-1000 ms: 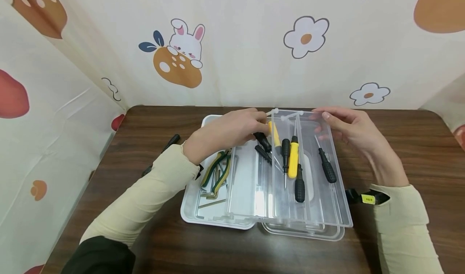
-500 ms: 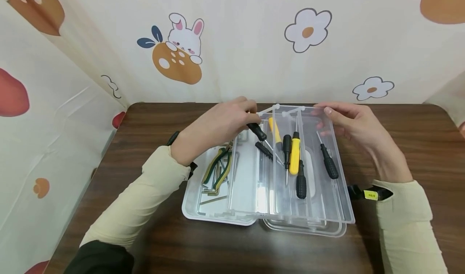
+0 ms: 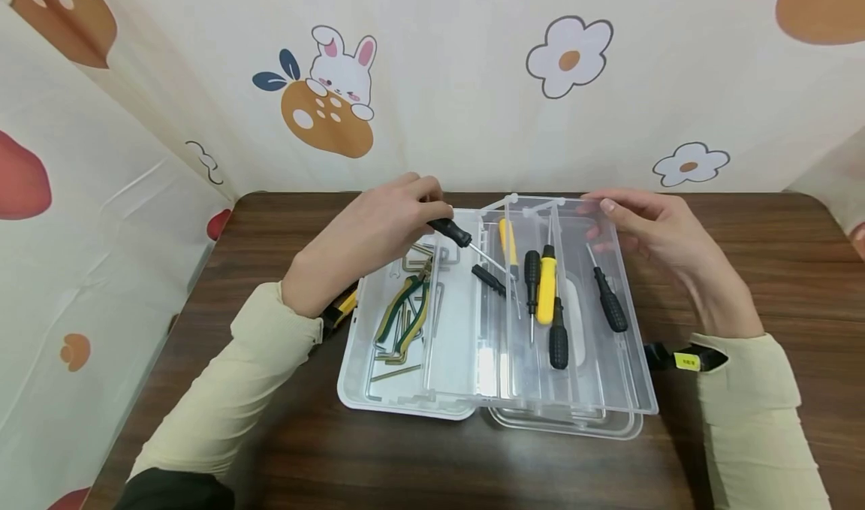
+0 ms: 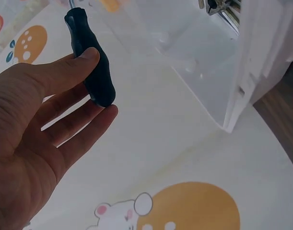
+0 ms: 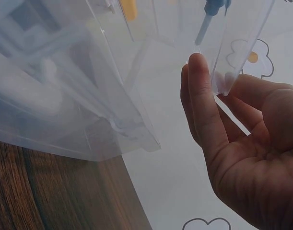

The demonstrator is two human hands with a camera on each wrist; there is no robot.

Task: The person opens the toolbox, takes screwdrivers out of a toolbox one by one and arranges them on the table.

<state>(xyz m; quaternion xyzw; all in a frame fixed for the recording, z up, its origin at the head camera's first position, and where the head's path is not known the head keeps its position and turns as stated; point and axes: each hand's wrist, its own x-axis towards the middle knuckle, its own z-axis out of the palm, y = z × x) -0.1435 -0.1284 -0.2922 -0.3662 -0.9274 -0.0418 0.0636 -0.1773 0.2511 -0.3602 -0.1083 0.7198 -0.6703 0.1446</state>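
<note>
My left hand pinches a black-handled screwdriver between thumb and fingers. Its shank slants down to the right, over the clear divided tray. In the left wrist view the thumb presses on the screwdriver handle. With my right hand I grip the tray's far right corner, thumb on one side and fingers underneath, as the right wrist view shows. Inside the tray lie a yellow screwdriver, several black screwdrivers and a yellow-handled tool.
Below and left of the tray is a white toolbox base with green-and-yellow pliers and several hex keys. A clear lid lies under the tray's right side. A dark wooden table meets a patterned cloth wall behind.
My left hand has lifted the black screwdriver up and moved left, drawing it away from the tools in the tray. The right hand keeps its hold on the tray corner.
</note>
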